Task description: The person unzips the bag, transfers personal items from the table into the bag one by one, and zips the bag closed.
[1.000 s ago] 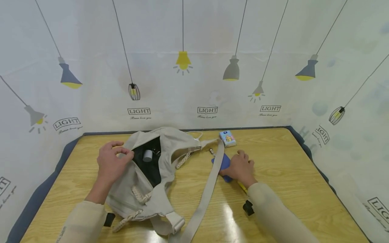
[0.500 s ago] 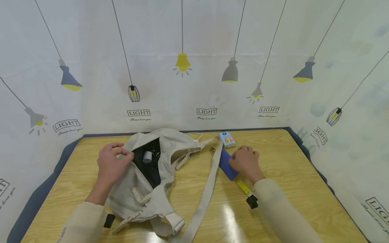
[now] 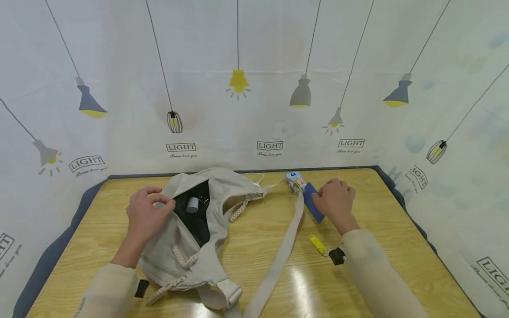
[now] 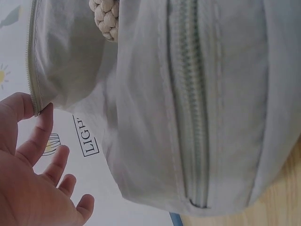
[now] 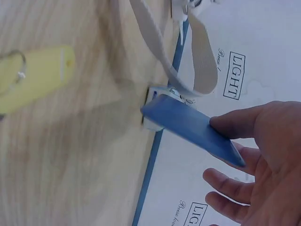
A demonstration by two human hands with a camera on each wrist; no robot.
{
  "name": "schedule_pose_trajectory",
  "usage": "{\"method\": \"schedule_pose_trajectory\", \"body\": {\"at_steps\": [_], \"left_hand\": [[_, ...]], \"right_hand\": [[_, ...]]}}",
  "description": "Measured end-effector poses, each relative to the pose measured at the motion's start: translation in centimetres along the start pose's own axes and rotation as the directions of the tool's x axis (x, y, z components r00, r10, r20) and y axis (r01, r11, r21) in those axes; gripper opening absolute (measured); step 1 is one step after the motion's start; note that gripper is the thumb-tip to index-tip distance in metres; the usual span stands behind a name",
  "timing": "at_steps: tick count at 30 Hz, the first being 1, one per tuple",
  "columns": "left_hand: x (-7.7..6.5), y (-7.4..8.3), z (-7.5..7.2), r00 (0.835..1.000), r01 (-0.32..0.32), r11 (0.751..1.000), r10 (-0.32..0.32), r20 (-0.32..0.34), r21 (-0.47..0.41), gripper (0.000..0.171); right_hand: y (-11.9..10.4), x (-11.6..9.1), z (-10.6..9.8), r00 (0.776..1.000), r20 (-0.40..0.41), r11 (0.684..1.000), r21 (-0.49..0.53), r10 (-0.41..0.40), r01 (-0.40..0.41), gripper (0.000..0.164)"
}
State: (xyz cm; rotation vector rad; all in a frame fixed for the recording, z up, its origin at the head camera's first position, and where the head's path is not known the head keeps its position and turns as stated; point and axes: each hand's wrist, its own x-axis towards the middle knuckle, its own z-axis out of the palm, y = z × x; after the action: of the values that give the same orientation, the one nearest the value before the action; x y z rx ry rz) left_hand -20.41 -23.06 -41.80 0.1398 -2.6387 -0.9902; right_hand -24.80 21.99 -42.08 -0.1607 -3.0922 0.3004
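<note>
My left hand (image 3: 149, 216) pinches the zippered edge of a beige backpack (image 3: 159, 256) between thumb and forefinger. The bag lies on its side, its dark opening showing a small grey cylinder (image 3: 192, 205). On the right, my right hand (image 3: 337, 202) holds a flat blue card case (image 3: 313, 203) between thumb and fingers, tilted and raised off the table. In the right wrist view, the blue case (image 5: 193, 125) hides part of a small box, and a beige strap (image 5: 202, 61) loops close to its far end.
A light blue printed box (image 3: 293, 180) stands at the table's back edge. A yellow key tag (image 3: 317, 244) with a metal ring lies below my right hand. The bag's strap (image 3: 278, 260) runs across the wooden table (image 3: 389, 212). Patterned cloth surrounds it.
My right hand has lifted the blue card case and carried it up and to the right. The strap has shifted right, and the yellow key tag is uncovered. My left hand stays put.
</note>
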Motion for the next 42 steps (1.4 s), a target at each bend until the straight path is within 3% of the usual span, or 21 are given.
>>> {"method": "schedule_pose_trajectory", "body": {"at_steps": [6, 17, 21, 23, 26, 29, 33, 37, 39, 42], "left_hand": [[0.0, -0.1, -0.1, 0.999, -0.028, 1.000, 0.028, -0.022, 0.002, 0.021], [0.1, -0.6, -0.5, 0.998, -0.001, 1.000, 0.000, -0.068, -0.018, 0.021], [0.0, -0.6, -0.6, 0.998, 0.005, 1.000, -0.006, -0.065, -0.022, 0.022], [0.0, -0.6, -0.6, 0.998, 0.004, 1.000, -0.006, -0.068, -0.023, 0.021], [0.0, -0.6, -0.6, 0.997, 0.003, 0.999, -0.005, -0.079, -0.032, 0.020], [0.0, -0.5, -0.6, 0.996, -0.002, 0.999, -0.001, -0.089, -0.037, 0.020], [0.0, -0.6, -0.4, 0.995, -0.021, 0.999, 0.017, -0.098, -0.039, 0.019], [-0.1, -0.7, -0.2, 0.995, -0.029, 0.999, 0.024, -0.098, -0.041, 0.018], [-0.1, -0.6, -0.1, 0.996, -0.025, 0.999, 0.021, -0.089, -0.042, 0.018], [-0.2, -0.5, -0.2, 0.997, -0.015, 0.999, 0.012, -0.070, -0.046, 0.019]], "right_hand": [[0.5, 0.5, -0.5, 0.999, -0.019, 0.992, -0.113, 0.047, -0.049, 0.034], [2.8, 0.9, -0.1, 0.995, -0.054, 0.984, -0.150, 0.084, -0.092, 0.034], [3.2, 1.1, 0.3, 0.990, -0.138, 0.985, -0.169, 0.006, -0.029, 0.029], [3.3, 1.3, 0.5, 0.969, -0.236, 0.985, -0.167, -0.068, 0.028, 0.024], [3.1, 1.5, 0.8, 0.898, -0.397, 0.976, -0.174, -0.188, 0.128, 0.018], [2.8, 1.7, 1.3, 0.836, -0.479, 0.959, -0.214, -0.268, 0.185, 0.014], [2.4, 1.9, 2.4, 0.797, -0.490, 0.930, -0.278, -0.354, 0.242, 0.010], [2.1, 2.1, 3.2, 0.742, -0.532, 0.912, -0.275, -0.408, 0.304, 0.010], [1.8, 2.2, 3.2, 0.732, -0.557, 0.919, -0.237, -0.394, 0.315, 0.012], [1.3, 2.4, 3.0, 0.734, -0.589, 0.941, -0.172, -0.336, 0.292, 0.016]]}}
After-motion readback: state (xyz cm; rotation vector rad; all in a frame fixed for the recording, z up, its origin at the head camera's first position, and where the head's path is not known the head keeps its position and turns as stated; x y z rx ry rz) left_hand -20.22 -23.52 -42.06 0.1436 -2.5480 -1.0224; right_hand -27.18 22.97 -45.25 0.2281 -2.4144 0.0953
